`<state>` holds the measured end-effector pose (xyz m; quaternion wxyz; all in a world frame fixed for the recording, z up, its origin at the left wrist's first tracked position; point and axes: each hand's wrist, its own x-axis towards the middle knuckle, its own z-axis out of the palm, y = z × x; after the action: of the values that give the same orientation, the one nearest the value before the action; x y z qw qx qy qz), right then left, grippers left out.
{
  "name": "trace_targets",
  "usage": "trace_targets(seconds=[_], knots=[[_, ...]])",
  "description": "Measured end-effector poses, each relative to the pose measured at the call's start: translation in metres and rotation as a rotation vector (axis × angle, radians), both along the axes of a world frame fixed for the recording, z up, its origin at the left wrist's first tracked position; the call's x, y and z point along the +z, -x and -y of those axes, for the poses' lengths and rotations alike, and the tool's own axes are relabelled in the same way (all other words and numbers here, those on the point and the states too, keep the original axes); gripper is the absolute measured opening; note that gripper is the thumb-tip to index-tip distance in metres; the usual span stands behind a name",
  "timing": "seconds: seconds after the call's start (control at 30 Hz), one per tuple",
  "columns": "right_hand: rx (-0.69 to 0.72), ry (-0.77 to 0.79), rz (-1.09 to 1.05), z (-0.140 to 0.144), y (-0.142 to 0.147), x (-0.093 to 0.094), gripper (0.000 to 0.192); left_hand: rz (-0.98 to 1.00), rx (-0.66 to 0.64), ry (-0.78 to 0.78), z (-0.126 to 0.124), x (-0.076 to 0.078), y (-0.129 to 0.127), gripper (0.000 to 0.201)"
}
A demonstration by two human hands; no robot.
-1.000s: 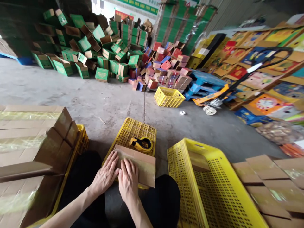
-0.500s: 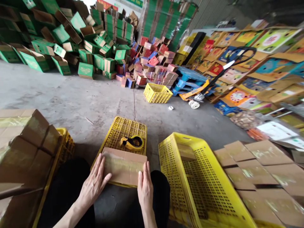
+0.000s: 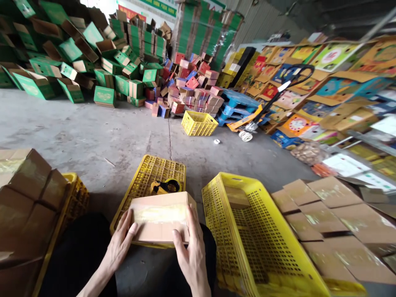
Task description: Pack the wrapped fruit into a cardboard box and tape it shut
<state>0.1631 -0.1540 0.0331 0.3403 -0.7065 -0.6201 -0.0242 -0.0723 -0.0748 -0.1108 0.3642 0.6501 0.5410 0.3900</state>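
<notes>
A small taped cardboard box (image 3: 159, 218) sits between my two hands, its top tilted toward me and shining along a strip of clear tape. My left hand (image 3: 122, 239) presses on its left side, thumb by the near edge. On the right end, my right hand (image 3: 192, 247) grips with the fingers along the side and the thumb on the near part. Below and behind the box is an upturned yellow plastic crate (image 3: 145, 169). A yellow-and-black tape dispenser (image 3: 165, 187) lies on that crate just beyond the box, partly hidden by it.
To the right stands a yellow crate (image 3: 213, 222) with one cardboard box (image 3: 236, 198) at its far end. Beyond it are rows of taped boxes (image 3: 324, 206). More boxes (image 3: 27, 177) are stacked at left. A pallet jack (image 3: 253, 119) stands farther off.
The box has been lifted and tipped, so its right end now shows. My right hand has shifted round that end, its thumb spread. The view has turned slightly right.
</notes>
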Motion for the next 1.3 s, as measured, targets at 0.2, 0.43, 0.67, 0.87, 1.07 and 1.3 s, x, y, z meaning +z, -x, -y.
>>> trace_targets(seconds=[0.2,0.43,0.67,0.87,1.07,1.3], knots=[[0.094,-0.016,0.295,-0.001,0.02,0.042,0.07,0.317,-0.096,0.418,0.011,0.002,-0.037,0.076],[0.123,-0.161,0.35,-0.024,0.083,0.018,0.048,0.415,-0.206,0.255,0.01,0.032,-0.015,0.07],[0.235,-0.157,0.156,-0.032,0.112,0.028,0.024,0.422,-0.334,-0.2,0.016,0.096,0.002,0.078],[0.478,-0.031,0.076,-0.018,0.087,0.05,0.034,0.193,-0.451,-0.417,0.006,0.097,0.004,0.08],[0.483,-0.016,0.049,-0.005,0.06,0.054,0.028,-0.021,-0.429,-0.545,-0.002,0.095,0.013,0.083],[0.338,-0.077,0.083,0.002,0.024,0.046,0.03,-0.119,-0.392,-0.607,-0.001,0.124,0.014,0.071]])
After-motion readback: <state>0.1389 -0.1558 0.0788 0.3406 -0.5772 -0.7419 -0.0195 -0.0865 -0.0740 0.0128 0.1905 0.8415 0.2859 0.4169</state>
